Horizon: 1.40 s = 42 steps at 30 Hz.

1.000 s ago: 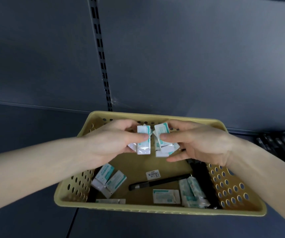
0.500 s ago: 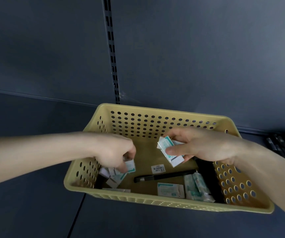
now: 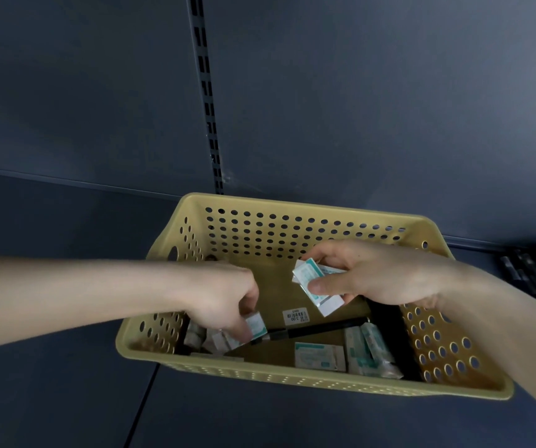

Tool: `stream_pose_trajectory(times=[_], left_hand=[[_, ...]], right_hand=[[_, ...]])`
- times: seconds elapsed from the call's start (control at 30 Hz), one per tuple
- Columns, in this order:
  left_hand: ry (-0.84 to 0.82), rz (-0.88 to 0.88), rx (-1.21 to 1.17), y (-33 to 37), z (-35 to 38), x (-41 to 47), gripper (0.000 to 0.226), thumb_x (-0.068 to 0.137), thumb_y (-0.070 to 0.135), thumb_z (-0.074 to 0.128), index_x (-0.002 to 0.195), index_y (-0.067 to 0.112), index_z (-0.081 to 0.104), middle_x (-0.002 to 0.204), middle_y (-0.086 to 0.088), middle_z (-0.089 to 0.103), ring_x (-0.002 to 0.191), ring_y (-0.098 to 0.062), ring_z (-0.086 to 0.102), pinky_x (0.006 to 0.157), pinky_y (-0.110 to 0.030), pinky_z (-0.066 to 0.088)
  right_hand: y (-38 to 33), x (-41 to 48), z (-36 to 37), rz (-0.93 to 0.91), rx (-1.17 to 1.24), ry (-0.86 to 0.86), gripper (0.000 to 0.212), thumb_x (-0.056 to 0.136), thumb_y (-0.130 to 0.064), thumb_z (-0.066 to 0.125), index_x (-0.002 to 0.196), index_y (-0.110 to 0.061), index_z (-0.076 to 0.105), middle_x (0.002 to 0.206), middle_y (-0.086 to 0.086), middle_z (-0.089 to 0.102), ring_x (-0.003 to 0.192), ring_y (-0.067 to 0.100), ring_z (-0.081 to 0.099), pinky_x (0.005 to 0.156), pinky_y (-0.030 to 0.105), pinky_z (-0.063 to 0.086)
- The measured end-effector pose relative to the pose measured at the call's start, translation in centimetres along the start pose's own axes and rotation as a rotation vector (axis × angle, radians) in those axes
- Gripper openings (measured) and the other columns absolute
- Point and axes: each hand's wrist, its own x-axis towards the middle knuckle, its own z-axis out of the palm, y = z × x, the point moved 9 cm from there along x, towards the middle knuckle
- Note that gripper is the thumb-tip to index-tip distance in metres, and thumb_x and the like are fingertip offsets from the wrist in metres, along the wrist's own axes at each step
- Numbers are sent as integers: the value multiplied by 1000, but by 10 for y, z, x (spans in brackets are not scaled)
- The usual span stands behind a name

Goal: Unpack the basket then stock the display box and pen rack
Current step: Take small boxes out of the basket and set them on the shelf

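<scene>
Down low, the fingers of your left hand curl tightly round 1 small packet in the basket's near-left corner. Your right hand pinches a stack of packets, thumb on top, just above the floor, likely held there to collect more first. Loose packets and 1 black pen lie in the yellow basket on the dark shelf.

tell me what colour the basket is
Pale yellow-tan plastic basket, its walls patterned with round holes; the head view shows it.
</scene>
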Motion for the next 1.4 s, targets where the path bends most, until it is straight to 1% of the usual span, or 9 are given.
stream_pose_trajectory(times=[0.33, 0.4, 0.47, 0.53, 0.67, 0.73, 0.83, 1.1, 1.4], left_hand=[[188, -23, -164, 12, -9, 8, 44, 77, 37, 75, 115, 30, 54, 102, 13, 40, 95, -11, 46, 70, -23, 38], [238, -11, -242, 11, -17, 6, 43, 78, 34, 75, 116, 30, 54, 99, 14, 41, 87, -9, 53, 60, -17, 43], [304, 7, -441, 7, -29, 2, 40, 78, 29, 76, 112, 28, 55, 103, 11, 52, 89, -9, 61, 65, -13, 50], [411, 42, -675, 1, -47, -6, 37, 77, 27, 77, 108, 29, 58, 111, 4, 63, 99, -12, 63, 87, -25, 51], [563, 176, -1090, 0, -69, -29, 30, 80, 21, 72, 109, 23, 65, 89, 2, 75, 80, -9, 71, 67, -21, 55], [597, 250, -1202, 9, -72, -40, 25, 84, 22, 67, 108, 22, 68, 92, 3, 75, 85, -11, 71, 80, -31, 56], [613, 389, -1302, 36, -75, -53, 24, 86, 25, 61, 109, 21, 68, 100, 2, 73, 95, -14, 69, 91, -40, 53], [639, 679, -1310, 144, -70, -67, 27, 95, 20, 50, 118, 20, 63, 108, 3, 71, 104, -11, 65, 93, -34, 47], [612, 736, -1414, 310, -7, -35, 23, 96, 16, 51, 116, 12, 62, 107, -3, 71, 105, -18, 64, 102, -45, 44]], right_hand=[[3, -3, -1, -9, -34, 20, 34, 89, -26, 60, 121, -22, 50, 111, 1, 64, 100, 22, 63, 87, 39, 53], [4, -2, -2, -3, -34, 25, 34, 89, -26, 61, 121, -21, 50, 113, 2, 64, 102, 23, 62, 88, 40, 52], [4, -2, -5, -7, -11, 49, 33, 90, -25, 60, 120, -17, 51, 112, 6, 65, 102, 26, 62, 90, 42, 51], [0, -5, -14, -36, 98, 116, 30, 90, -22, 60, 118, -14, 52, 111, 9, 65, 101, 23, 63, 88, 36, 53], [-10, -22, -38, -134, 353, 307, 26, 89, -18, 60, 114, -16, 57, 105, 3, 68, 97, 14, 64, 84, 29, 51], [-12, -35, -44, -184, 419, 397, 24, 89, -18, 59, 113, -15, 58, 106, 6, 67, 98, 15, 63, 86, 33, 51], [-14, -56, -42, -266, 540, 513, 23, 93, -19, 54, 115, -16, 57, 105, 2, 67, 97, 12, 63, 83, 30, 53], [12, -146, -39, -551, 906, 813, 21, 92, -17, 50, 109, -16, 62, 93, 0, 70, 83, 12, 65, 68, 20, 51], [132, -285, -29, -503, 965, 1167, 30, 98, -18, 43, 125, -24, 54, 112, 0, 66, 96, 13, 61, 85, 35, 47]])
